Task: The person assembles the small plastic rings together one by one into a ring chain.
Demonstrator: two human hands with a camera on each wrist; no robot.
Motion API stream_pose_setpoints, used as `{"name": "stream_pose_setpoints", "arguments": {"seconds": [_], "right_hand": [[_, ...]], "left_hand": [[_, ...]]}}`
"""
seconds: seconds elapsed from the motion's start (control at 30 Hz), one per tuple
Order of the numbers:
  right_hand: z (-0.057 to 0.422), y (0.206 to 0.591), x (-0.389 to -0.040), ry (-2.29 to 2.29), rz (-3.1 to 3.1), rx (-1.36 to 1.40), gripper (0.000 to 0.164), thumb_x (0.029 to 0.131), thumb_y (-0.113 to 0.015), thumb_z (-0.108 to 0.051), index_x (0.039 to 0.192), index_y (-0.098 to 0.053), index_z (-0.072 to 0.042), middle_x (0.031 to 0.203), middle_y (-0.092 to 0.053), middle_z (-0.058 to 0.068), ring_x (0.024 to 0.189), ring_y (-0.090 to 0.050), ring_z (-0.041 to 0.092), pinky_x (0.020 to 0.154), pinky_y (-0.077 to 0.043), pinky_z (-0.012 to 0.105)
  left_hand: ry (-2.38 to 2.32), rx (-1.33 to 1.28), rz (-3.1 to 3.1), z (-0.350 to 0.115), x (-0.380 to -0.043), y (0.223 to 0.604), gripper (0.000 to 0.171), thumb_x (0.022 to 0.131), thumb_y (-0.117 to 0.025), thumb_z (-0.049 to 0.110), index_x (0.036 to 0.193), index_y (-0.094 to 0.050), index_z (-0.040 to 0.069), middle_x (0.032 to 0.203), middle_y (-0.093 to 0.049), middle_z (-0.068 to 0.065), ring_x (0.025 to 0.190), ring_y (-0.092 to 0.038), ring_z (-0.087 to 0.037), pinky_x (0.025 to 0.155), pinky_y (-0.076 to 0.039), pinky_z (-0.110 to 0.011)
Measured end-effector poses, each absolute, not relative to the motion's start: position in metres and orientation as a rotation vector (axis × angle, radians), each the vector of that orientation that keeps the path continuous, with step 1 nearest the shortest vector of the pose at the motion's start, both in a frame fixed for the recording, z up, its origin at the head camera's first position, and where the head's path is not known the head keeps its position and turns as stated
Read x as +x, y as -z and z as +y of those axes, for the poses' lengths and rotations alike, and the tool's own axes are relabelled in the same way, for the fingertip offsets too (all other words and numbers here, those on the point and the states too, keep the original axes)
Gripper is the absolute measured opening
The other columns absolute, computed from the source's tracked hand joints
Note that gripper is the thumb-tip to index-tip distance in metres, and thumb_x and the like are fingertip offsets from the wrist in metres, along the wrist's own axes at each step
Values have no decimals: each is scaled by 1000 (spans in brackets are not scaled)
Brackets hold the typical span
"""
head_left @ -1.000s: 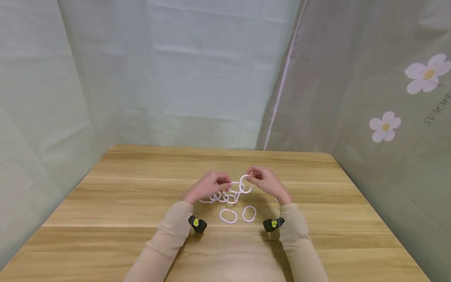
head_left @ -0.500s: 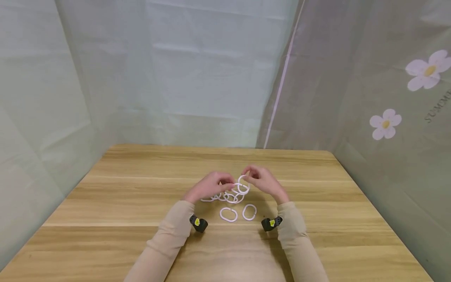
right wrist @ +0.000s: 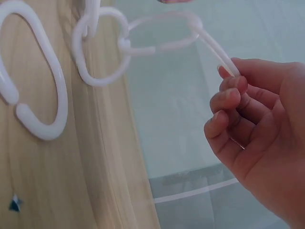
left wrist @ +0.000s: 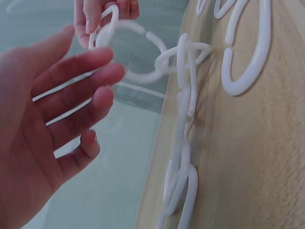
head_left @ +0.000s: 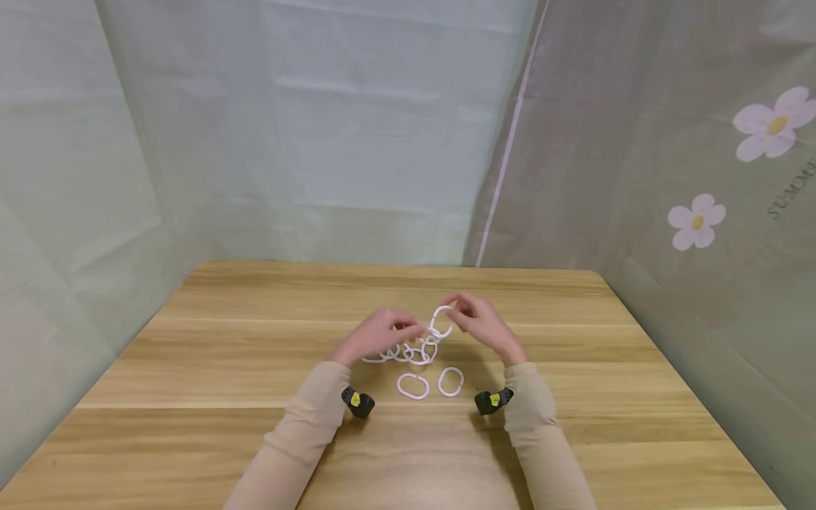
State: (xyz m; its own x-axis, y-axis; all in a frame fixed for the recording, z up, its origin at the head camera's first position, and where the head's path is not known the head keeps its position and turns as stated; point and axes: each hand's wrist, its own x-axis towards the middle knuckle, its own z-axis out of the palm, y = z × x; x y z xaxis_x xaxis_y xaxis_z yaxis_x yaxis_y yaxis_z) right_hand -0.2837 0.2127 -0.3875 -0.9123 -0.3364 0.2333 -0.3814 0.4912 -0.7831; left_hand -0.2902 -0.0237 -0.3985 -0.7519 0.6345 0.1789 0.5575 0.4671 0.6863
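Note:
A chain of white plastic rings lies on the wooden table and rises at its right end. My right hand pinches the top ring and holds it above the table; the right wrist view shows the pinch on that ring. My left hand hovers just left of the raised links, fingers straight and holding nothing. In the left wrist view the chain hangs down from the right hand. Two loose rings lie nearer to me.
Pale fabric walls close in the table at the back and on both sides; the right one carries flower prints. Bare wood spreads left, right and in front of the rings. Black wrist cameras sit under my sleeves.
My right hand has lifted the end ring a little higher, drawing the chain's right end up. My left hand's fingers have straightened beside the chain.

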Motion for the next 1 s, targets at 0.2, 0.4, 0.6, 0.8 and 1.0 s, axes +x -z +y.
{"name": "stream_pose_setpoints", "arguments": {"seconds": [0.2, 0.4, 0.6, 0.8, 1.0], "right_hand": [[209, 388, -287, -1550, -2668, 706, 27, 97, -54, -6, 123, -54, 1, 68, -53, 7, 62, -50, 16, 58, -43, 25], [207, 387, -286, -1610, -2660, 742, 30, 97, -54, -3, 126, -49, 1, 75, -60, 21, 65, -56, 30, 60, -46, 29], [205, 389, -285, -1649, -2585, 913, 30, 95, -52, 0, 125, -47, 1, 73, -62, 10, 66, -59, 18, 62, -49, 32], [200, 388, -284, -1660, -2617, 912, 33, 96, -54, -3, 128, -47, 1, 77, -63, 15, 68, -60, 14, 66, -49, 28], [203, 390, -283, -1577, -2711, 907, 35, 95, -55, -3, 129, -48, 0, 83, -65, 25, 72, -61, 29, 65, -49, 30]], "left_hand": [[-1223, 925, 2694, -22, -291, 400, 31, 98, -55, 34, 92, -70, 7, 81, -68, -6, 71, -58, -14, 64, -46, -25], [-1463, 786, 2701, -20, -294, 402, 25, 97, -58, 28, 98, -67, 5, 86, -68, -12, 73, -59, -18, 62, -46, -24], [-1467, 762, 2770, -18, -295, 402, 25, 95, -62, 27, 109, -70, 8, 102, -72, -6, 91, -61, -18, 73, -48, -28], [-1432, 807, 2760, -17, -296, 402, 20, 93, -64, 21, 99, -72, 4, 92, -72, -8, 87, -62, -19, 75, -48, -29], [-1429, 820, 2740, -17, -295, 403, 16, 93, -64, 17, 95, -70, 2, 88, -72, -9, 83, -63, -17, 75, -49, -29]]}}
